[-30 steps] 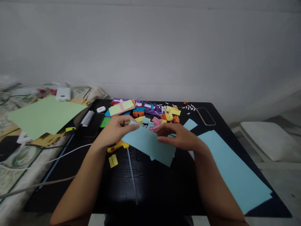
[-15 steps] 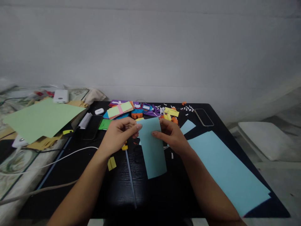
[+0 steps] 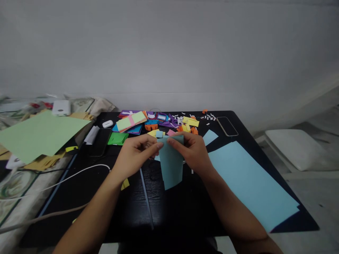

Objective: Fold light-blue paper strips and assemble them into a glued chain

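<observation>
A light blue strip of paper (image 3: 171, 167) hangs down over the black table, gripped along its top edge by both hands. My left hand (image 3: 139, 151) pinches its upper left corner between thumb and fingers. My right hand (image 3: 192, 150) holds the top right, thumb in front and fingers behind. The top edge looks folded over, with a small blue flap (image 3: 159, 134) showing at the left. Larger light blue sheets (image 3: 251, 180) lie under and beside my right forearm, and a smaller blue piece (image 3: 210, 137) lies behind them.
A phone (image 3: 227, 126) lies at the back right, another phone (image 3: 100, 141) at the left. Bundled paper strips (image 3: 131, 121), green paper pieces (image 3: 118, 138) and white scraps (image 3: 210, 116) crowd the back. A white cable (image 3: 79, 172) crosses the left side. Green sheets (image 3: 43, 134) lie far left.
The paper's top edge now appears folded over, and the hanging part looks shorter. My right thumb has moved up and left to the top edge. The view has shifted slightly.
</observation>
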`<state>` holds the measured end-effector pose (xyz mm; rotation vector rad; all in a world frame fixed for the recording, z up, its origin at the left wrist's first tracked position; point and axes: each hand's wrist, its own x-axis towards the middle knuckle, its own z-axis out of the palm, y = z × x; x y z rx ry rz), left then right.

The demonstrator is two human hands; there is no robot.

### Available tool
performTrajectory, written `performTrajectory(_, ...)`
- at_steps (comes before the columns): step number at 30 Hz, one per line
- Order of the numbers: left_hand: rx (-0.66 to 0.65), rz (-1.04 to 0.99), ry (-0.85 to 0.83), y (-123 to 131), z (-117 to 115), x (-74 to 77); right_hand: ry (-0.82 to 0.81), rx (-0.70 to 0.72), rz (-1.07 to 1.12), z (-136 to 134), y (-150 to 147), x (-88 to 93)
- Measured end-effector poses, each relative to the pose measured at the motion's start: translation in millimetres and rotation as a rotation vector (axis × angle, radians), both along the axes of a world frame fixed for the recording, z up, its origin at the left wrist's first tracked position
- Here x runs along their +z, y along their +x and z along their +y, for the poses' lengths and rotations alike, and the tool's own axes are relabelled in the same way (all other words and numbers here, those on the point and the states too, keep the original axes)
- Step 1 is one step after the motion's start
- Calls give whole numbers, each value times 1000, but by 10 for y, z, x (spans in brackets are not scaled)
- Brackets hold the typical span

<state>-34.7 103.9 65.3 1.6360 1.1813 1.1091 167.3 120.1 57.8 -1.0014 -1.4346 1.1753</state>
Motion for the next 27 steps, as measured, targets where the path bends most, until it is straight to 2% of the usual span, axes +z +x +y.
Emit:
performTrajectory(12,2,1,-10,-6,-7,10,18,-65,-10,-14,-24,-5)
performTrajectory(22,-10,13,-9,3,0,21,-32,-87,-43,-29,-22,-8)
performTrajectory(27,7,8,10,-19,5,-4,-38,-66,25,2,16,1)
